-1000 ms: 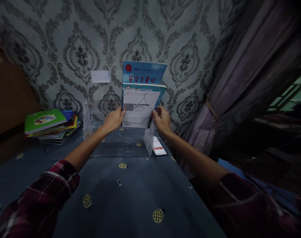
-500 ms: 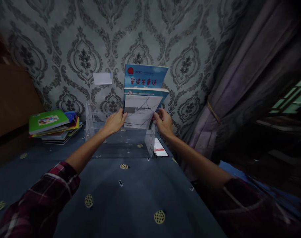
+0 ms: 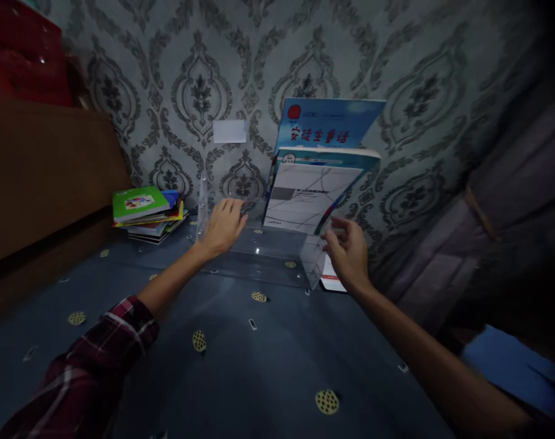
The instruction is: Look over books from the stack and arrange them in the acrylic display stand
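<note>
A clear acrylic rack (image 3: 312, 262) stands against the wall, with books in its upper right part. At the back is a blue book (image 3: 336, 125) with red characters; a teal book (image 3: 350, 160) stands before it, and a white booklet (image 3: 311, 198) with grey lines is in front. My left hand (image 3: 225, 227) has let its fingers stretch out, over the rack's left part and apart from the books. Beside the booklet's lower right corner, my right hand (image 3: 349, 250) has thumb and fingers loosely parted, nothing visible between them.
On the left lies a stack of books (image 3: 140, 204) with a green one on top, near a brown cabinet (image 3: 49, 177). A phone (image 3: 332, 281) lies by the rack's right side, partly hidden. A patterned cloth (image 3: 226, 378) covers the table; a tied curtain (image 3: 446, 244) hangs at right.
Both hands have come off the booklet; the left moved away leftward, the right slightly down and right. The books stay in the rack. The view has turned left.
</note>
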`<control>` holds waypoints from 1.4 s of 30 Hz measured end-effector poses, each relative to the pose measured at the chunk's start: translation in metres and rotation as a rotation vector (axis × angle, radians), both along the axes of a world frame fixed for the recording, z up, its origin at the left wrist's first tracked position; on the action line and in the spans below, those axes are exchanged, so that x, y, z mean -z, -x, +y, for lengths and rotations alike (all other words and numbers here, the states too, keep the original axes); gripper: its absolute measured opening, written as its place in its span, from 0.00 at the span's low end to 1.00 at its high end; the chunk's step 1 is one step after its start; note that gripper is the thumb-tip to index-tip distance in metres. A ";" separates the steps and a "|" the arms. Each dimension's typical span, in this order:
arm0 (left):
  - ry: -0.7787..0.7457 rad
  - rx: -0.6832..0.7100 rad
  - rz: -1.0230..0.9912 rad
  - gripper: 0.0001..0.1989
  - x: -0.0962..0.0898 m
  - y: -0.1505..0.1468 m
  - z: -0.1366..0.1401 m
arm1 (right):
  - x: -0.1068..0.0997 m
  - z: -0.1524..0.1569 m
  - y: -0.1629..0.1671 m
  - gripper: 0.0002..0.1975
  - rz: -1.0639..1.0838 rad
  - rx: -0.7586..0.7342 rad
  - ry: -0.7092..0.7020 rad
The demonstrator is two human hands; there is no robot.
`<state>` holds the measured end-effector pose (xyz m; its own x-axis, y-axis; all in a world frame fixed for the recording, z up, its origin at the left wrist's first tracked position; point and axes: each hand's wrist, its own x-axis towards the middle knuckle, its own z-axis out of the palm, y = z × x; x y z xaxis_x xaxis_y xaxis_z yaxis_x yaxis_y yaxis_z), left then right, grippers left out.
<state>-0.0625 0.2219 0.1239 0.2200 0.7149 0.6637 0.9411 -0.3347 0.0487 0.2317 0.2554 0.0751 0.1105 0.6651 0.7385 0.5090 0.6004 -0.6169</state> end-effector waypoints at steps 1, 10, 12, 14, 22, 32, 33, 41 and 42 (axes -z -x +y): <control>-0.011 -0.032 0.019 0.16 0.006 0.015 -0.004 | 0.006 -0.011 0.003 0.17 0.024 -0.014 0.038; 0.075 -0.566 -0.058 0.22 0.014 0.176 -0.012 | 0.072 -0.080 0.038 0.10 -0.018 -0.250 0.271; 0.160 -0.657 0.006 0.27 0.015 0.202 -0.011 | 0.085 -0.087 0.046 0.10 -0.011 -0.289 0.328; 0.251 -0.712 0.080 0.29 0.018 0.222 -0.011 | 0.095 -0.092 0.051 0.10 -0.023 -0.323 0.359; 0.427 -0.716 0.197 0.27 0.012 0.249 -0.012 | 0.104 -0.096 0.052 0.13 -0.109 -0.381 0.414; 0.255 -0.865 -0.096 0.27 -0.007 0.256 -0.056 | 0.105 -0.095 0.050 0.13 -0.101 -0.396 0.467; 0.238 -0.877 -0.131 0.27 -0.007 0.256 -0.062 | 0.104 -0.094 0.050 0.13 -0.102 -0.397 0.466; -0.007 -0.890 -0.399 0.26 0.024 0.259 -0.124 | 0.104 -0.094 0.052 0.14 -0.109 -0.403 0.476; -0.039 -0.914 -0.410 0.25 0.030 0.259 -0.135 | 0.104 -0.094 0.052 0.15 -0.112 -0.400 0.476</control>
